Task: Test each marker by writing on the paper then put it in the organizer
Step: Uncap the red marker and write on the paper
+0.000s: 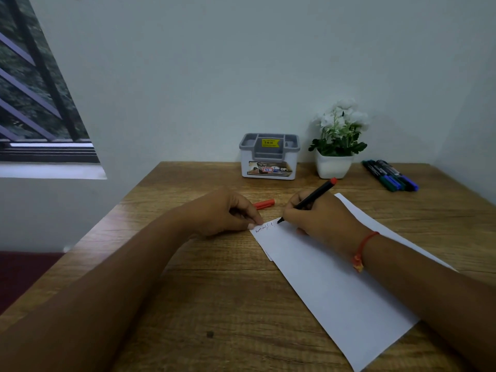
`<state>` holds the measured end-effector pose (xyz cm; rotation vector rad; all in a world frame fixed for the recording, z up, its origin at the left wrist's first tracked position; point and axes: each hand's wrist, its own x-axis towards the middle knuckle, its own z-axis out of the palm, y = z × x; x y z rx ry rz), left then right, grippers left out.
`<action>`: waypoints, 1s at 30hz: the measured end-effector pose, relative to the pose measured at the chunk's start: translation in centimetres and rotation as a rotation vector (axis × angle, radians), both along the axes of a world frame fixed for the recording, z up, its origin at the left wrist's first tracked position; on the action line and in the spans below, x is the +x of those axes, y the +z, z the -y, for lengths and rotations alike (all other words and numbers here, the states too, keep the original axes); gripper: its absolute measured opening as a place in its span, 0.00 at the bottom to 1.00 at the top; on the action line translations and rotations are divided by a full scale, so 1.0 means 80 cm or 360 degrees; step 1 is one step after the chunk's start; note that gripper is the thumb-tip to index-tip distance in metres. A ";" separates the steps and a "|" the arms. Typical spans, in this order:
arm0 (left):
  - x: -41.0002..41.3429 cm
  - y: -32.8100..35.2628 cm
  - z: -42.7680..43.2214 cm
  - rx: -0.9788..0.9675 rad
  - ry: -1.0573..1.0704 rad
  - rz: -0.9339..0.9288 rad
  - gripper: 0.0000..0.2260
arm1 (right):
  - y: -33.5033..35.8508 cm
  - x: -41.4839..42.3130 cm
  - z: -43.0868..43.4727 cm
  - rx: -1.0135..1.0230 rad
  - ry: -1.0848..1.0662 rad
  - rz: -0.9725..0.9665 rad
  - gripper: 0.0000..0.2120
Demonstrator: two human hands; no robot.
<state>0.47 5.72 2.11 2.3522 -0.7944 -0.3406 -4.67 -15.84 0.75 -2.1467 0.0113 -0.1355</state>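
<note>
Marker (308, 201) in my right hand (319, 216), fingers closed around its black barrel, red end tilted up and away from me, tip down on the paper (335, 285) near its far left corner. A short line of dark scribble runs there, just left of the tip. My left hand (222, 213) lies on the table (201, 291) with fingers curled, fingertips (252, 225) pressing that same corner of the paper; it grips nothing. A red thread (363, 248) circles my right wrist. Just beyond my left hand, a red cap (264, 204) lies on the wood, between my two hands and apart from the paper. Farther back, against the wall, stands the organizer (268, 157), grey-rimmed and white, with a yellow price sticker; I can see no marker in it. Right of it is a white pot of white flowers (335, 140). Right again, near the far right edge, the other markers (390, 174) lie side by side.
</note>
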 end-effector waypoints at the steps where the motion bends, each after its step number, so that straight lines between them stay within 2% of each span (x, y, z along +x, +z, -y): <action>1: 0.000 0.000 0.000 0.0000 0.0002 -0.0004 0.09 | 0.000 -0.001 0.001 0.0013 0.0016 -0.0005 0.03; 10: 0.001 -0.001 0.001 -0.0009 0.0018 -0.0018 0.09 | -0.002 0.002 0.000 0.0000 -0.0019 0.0042 0.04; 17: 0.001 0.000 0.000 -0.0016 0.0002 -0.0008 0.09 | 0.000 -0.005 -0.004 -0.0064 0.0247 0.0010 0.06; 23: -0.001 0.000 0.001 -0.0008 0.0017 -0.0001 0.09 | -0.003 0.004 -0.001 -0.0021 -0.0030 0.0058 0.06; 30: -0.001 0.001 0.002 0.0008 0.0018 0.0021 0.08 | 0.002 0.005 0.000 0.0055 -0.0070 -0.0019 0.05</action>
